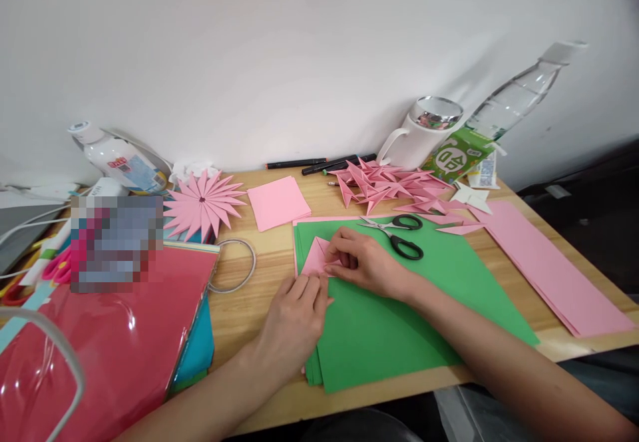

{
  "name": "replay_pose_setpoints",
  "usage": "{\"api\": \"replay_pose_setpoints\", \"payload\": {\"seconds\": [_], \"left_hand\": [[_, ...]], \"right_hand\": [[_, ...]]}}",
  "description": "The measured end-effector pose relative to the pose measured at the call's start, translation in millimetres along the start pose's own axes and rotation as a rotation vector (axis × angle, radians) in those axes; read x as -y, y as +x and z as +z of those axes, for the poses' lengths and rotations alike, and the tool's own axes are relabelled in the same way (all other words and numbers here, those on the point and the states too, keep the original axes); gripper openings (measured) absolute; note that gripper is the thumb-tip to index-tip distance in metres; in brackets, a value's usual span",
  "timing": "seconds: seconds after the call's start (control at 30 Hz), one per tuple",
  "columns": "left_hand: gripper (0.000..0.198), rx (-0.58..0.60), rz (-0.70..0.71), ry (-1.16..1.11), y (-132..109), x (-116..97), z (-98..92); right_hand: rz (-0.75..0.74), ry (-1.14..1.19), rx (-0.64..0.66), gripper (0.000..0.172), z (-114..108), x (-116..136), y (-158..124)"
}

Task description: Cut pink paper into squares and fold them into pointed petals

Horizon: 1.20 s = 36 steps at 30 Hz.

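A small folded piece of pink paper lies at the left edge of a stack of green paper. My left hand has its fingers bent and pressed along the paper's near edge. On its right side, my right hand pinches the same paper between thumb and curled fingers, which partly cover it. Scissors with black handles rest on the green sheets just beyond my right hand. A stack of pink paper squares sits behind, next to a pink folded paper star.
Several pointed pink paper pieces are heaped before a white mug. A clear bottle leans by a green carton. Pink strips lie right; a tape roll and a red paper pack lie left.
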State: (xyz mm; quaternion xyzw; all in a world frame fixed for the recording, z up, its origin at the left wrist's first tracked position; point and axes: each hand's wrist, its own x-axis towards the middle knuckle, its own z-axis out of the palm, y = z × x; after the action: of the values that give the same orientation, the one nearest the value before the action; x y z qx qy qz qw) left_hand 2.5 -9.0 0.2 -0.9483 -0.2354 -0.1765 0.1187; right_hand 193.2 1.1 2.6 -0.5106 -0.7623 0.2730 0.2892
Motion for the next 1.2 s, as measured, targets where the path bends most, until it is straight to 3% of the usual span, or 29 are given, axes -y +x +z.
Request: {"api": "replay_pose_setpoints", "payload": {"seconds": [0.2,0.33,0.5,1.0,1.2], "left_hand": [[0.032,0.096,0.020,-0.065,3,5,-1.6],[0.033,0.155,0.044,-0.051,3,6,-4.7],[0.033,0.160,0.060,-0.029,3,7,-6.1],[0.042,0.187,0.122,0.023,6,8,-5.2],[0.043,0.194,0.112,0.036,5,7,-6.7]], "right_hand": [[0.003,-0.122,-0.030,0.016,0,-6,-4],[-0.034,-0.107,0.050,0.015,-7,-10,-6],[-0.042,-0.022,0.102,0.015,-13,-10,-7],[-0.045,-0.245,0.127,0.018,-11,-5,-8],[0.051,-0.318,0.155,0.014,-15,0,-7]]}}
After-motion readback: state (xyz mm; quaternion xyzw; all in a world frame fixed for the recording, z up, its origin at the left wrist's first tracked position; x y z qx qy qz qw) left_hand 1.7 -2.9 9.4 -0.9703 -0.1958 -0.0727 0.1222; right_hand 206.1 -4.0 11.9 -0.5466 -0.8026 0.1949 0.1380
